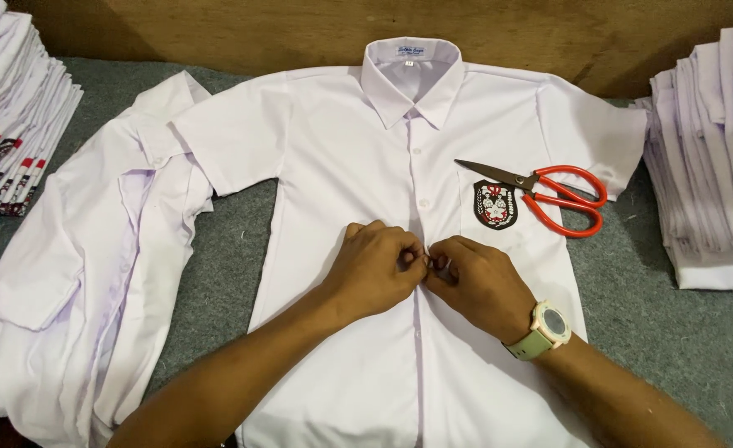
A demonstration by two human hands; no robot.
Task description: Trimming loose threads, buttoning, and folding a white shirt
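Observation:
A white short-sleeved shirt (333, 149) lies flat, front up, collar toward the far edge, with a black badge (495, 204) on its chest pocket. My left hand (375, 267) and my right hand (478, 282) meet at the shirt's front placket, about mid-chest. The fingers of both hands pinch the placket edges together at a button spot. Two buttons above that point look fastened. My right wrist carries a pale green watch (546, 328). The button under my fingers is hidden.
Red-handled scissors (561, 199) rest on the shirt's right chest, blades pointing left. Another white shirt (68, 274) lies crumpled at the left. Stacks of folded white shirts stand at far left (10, 108) and far right (715, 166). Grey felt (657, 315) covers the table.

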